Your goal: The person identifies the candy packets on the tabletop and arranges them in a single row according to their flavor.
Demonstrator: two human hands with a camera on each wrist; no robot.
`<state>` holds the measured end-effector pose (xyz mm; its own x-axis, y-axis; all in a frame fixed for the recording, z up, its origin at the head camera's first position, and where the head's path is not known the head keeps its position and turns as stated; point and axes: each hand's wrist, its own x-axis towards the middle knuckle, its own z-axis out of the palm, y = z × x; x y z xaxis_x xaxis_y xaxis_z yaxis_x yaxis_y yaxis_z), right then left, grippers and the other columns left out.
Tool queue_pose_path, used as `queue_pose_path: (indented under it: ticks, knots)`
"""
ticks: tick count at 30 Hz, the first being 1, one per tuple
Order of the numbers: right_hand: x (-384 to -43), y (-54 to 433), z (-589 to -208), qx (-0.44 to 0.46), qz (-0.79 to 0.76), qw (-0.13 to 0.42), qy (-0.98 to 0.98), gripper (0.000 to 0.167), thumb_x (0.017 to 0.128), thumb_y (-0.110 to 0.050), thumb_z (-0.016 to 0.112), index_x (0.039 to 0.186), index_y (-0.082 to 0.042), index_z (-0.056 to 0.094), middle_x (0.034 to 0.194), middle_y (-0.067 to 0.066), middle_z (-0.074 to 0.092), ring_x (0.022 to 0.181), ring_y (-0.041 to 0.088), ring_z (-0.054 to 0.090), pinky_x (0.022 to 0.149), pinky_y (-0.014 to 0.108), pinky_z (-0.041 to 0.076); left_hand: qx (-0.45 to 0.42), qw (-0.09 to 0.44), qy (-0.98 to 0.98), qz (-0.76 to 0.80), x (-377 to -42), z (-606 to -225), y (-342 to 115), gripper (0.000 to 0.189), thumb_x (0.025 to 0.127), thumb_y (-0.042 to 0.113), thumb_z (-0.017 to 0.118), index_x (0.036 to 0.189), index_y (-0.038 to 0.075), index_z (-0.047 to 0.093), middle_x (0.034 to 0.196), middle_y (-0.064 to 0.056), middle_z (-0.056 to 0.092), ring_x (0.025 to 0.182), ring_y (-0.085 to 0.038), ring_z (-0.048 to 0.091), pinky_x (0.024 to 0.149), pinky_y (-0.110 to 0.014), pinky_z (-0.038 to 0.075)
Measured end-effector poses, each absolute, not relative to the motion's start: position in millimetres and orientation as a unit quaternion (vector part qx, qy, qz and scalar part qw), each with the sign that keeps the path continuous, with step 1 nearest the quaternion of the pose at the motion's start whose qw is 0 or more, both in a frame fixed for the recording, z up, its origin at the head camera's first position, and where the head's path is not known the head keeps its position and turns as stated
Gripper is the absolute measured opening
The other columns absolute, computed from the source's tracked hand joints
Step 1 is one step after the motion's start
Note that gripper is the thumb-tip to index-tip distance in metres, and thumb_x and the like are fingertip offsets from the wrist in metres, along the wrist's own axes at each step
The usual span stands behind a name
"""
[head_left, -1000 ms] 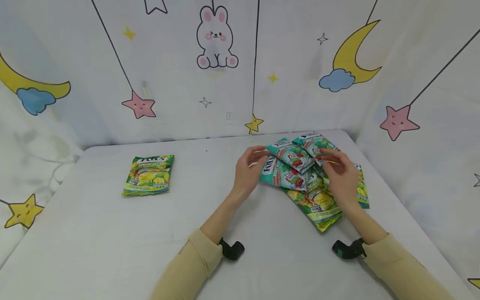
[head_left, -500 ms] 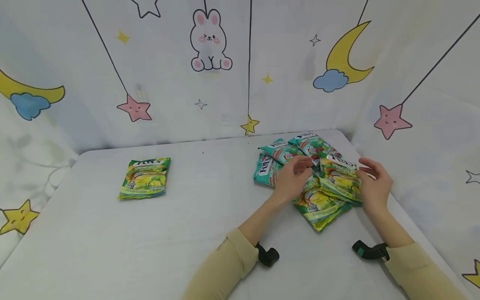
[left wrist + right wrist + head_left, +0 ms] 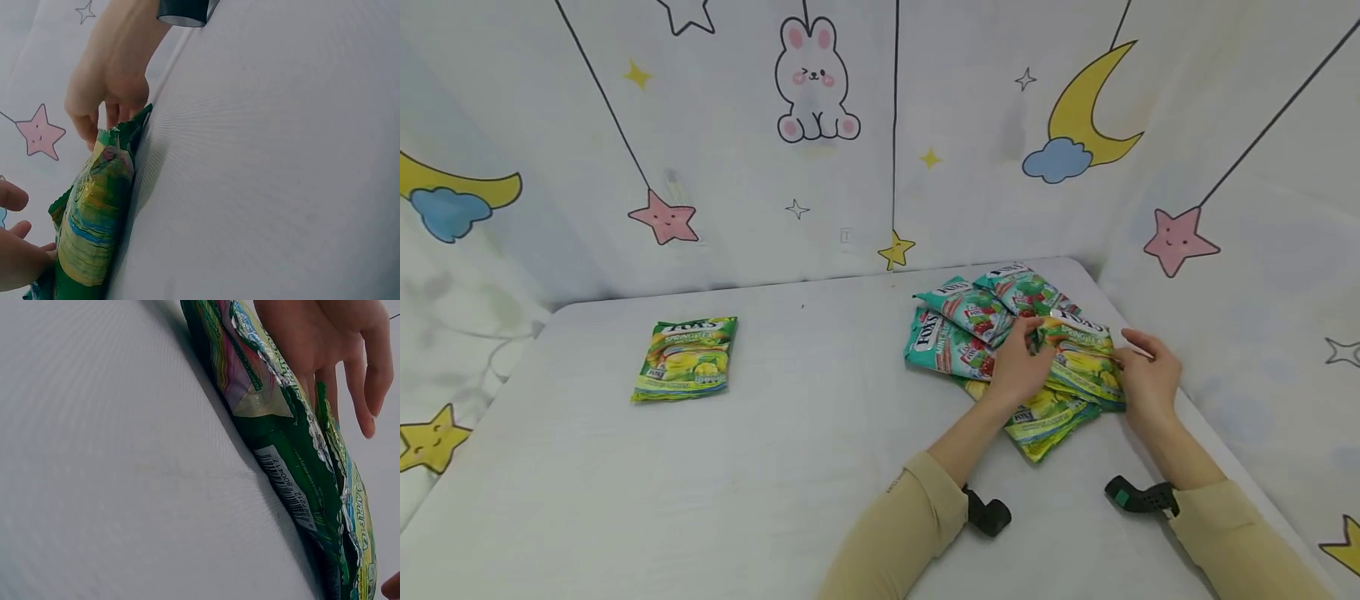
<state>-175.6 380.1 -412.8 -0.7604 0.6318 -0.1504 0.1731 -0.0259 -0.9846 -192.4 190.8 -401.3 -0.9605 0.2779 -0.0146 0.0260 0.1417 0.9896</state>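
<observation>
In the head view, a yellow-green Fox's candy bag (image 3: pixel 1084 358) lies on top of other yellow-green bags on the right of the table. My left hand (image 3: pixel 1018 371) reaches in at its left edge, fingertips touching the bag. In the right wrist view, some fingers of my left hand (image 3: pixel 331 337) extend loosely past the bags. At the opposite edge, my right hand (image 3: pixel 1152 379) pinches the same bag. Seen from the left wrist, my right hand (image 3: pixel 112 87) has its fingers at the end of a bag. Beneath lie more yellow-green bags (image 3: pixel 1037 442), partly hidden.
Several teal Fox's bags overlap behind and left of the hands, among them a teal bag (image 3: pixel 943 346). One yellow-green bag (image 3: pixel 688 358) lies apart on the left of the white table (image 3: pixel 700 500). A printed white curtain (image 3: pixel 730 125) rises behind the table.
My left hand has moved right, from the teal bags to the left edge of the top yellow-green bag. My right hand has shifted right to that bag's right edge.
</observation>
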Motion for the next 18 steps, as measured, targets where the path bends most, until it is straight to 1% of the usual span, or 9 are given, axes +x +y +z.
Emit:
queue_pose_path:
  ticks: [1, 2, 3, 4, 6, 9, 11, 15, 18]
  knots:
    - [-176.1, 380.2, -413.5, -0.301, 0.646, 0.173, -0.68, 0.033, 0.091, -0.003, 0.06, 0.119, -0.02, 0.067, 0.086, -0.013, 0.06, 0.077, 0.002, 0.054, 0.056, 0.013, 0.043, 0.104, 0.097, 0.75, 0.646, -192.9, -403.1, 191.4, 0.041, 0.099, 0.022, 0.057, 0.14, 0.025, 0.053, 0.145, -0.001, 0.054, 0.13, -0.019, 0.053, 0.081, -0.029, 0.053]
    - [-176.6, 380.2, -414.1, -0.304, 0.64, 0.168, -0.685, 0.035, 0.091, -0.004, 0.06, 0.122, -0.019, 0.067, 0.087, -0.013, 0.059, 0.078, 0.002, 0.053, 0.056, 0.013, 0.043, 0.109, 0.094, 0.752, 0.643, -193.3, -404.9, 191.9, 0.041, 0.099, 0.022, 0.057, 0.14, 0.025, 0.052, 0.146, -0.001, 0.053, 0.13, -0.02, 0.053, 0.09, -0.029, 0.053]
    - [-177.4, 379.9, -414.6, -0.307, 0.633, 0.163, -0.691, 0.037, 0.092, -0.006, 0.06, 0.126, -0.018, 0.066, 0.091, -0.013, 0.058, 0.08, 0.002, 0.052, 0.058, 0.012, 0.043, 0.115, 0.092, 0.757, 0.637, -193.7, -406.5, 192.0, 0.042, 0.1, 0.022, 0.057, 0.141, 0.025, 0.052, 0.147, -0.002, 0.052, 0.132, -0.021, 0.053, 0.093, -0.03, 0.053]
    - [-177.6, 380.0, -414.7, -0.311, 0.624, 0.156, -0.7, 0.039, 0.093, -0.007, 0.061, 0.13, -0.017, 0.065, 0.096, -0.013, 0.057, 0.082, 0.003, 0.051, 0.06, 0.012, 0.043, 0.121, 0.091, 0.761, 0.631, -193.5, -407.3, 192.2, 0.043, 0.1, 0.021, 0.057, 0.142, 0.024, 0.051, 0.146, -0.004, 0.053, 0.131, -0.021, 0.054, 0.092, -0.032, 0.054]
    - [-178.4, 379.6, -414.7, -0.316, 0.607, 0.142, -0.715, 0.044, 0.094, -0.011, 0.06, 0.137, -0.016, 0.061, 0.11, -0.009, 0.055, 0.088, 0.003, 0.048, 0.065, 0.012, 0.043, 0.134, 0.088, 0.767, 0.622, -193.8, -409.9, 192.6, 0.044, 0.101, 0.02, 0.056, 0.143, 0.023, 0.05, 0.145, -0.006, 0.054, 0.13, -0.022, 0.055, 0.09, -0.029, 0.054]
    - [-178.1, 378.6, -415.6, -0.314, 0.591, 0.13, -0.731, 0.044, 0.095, -0.014, 0.059, 0.14, -0.017, 0.059, 0.119, -0.008, 0.053, 0.093, 0.001, 0.046, 0.071, 0.012, 0.041, 0.142, 0.089, 0.771, 0.614, -194.5, -412.6, 192.1, 0.043, 0.1, 0.018, 0.056, 0.143, 0.022, 0.05, 0.143, -0.006, 0.056, 0.13, -0.019, 0.056, 0.092, -0.026, 0.053]
    - [-178.0, 378.0, -416.2, -0.309, 0.594, 0.128, -0.732, 0.044, 0.096, -0.014, 0.059, 0.139, -0.016, 0.059, 0.119, -0.01, 0.054, 0.096, 0.0, 0.045, 0.074, 0.012, 0.04, 0.143, 0.093, 0.77, 0.615, -195.5, -413.8, 191.3, 0.042, 0.1, 0.018, 0.057, 0.142, 0.02, 0.052, 0.142, -0.005, 0.057, 0.13, -0.018, 0.055, 0.102, -0.024, 0.048]
    - [-178.0, 378.4, -417.4, -0.3, 0.612, 0.131, -0.72, 0.04, 0.095, -0.013, 0.06, 0.135, -0.015, 0.062, 0.104, -0.016, 0.055, 0.097, -0.001, 0.045, 0.075, 0.011, 0.039, 0.152, 0.095, 0.772, 0.61, -197.0, -414.1, 189.8, 0.04, 0.099, 0.016, 0.057, 0.14, 0.016, 0.054, 0.14, -0.005, 0.058, 0.13, -0.017, 0.055, 0.104, -0.023, 0.047]
    - [-178.5, 379.2, -418.5, -0.298, 0.611, 0.132, -0.721, 0.038, 0.095, -0.012, 0.06, 0.133, -0.015, 0.063, 0.1, -0.018, 0.055, 0.097, -0.001, 0.045, 0.074, 0.011, 0.039, 0.162, 0.095, 0.774, 0.605, -198.3, -414.0, 189.0, 0.039, 0.099, 0.015, 0.058, 0.138, 0.015, 0.055, 0.139, -0.003, 0.058, 0.13, -0.014, 0.054, 0.104, -0.02, 0.045]
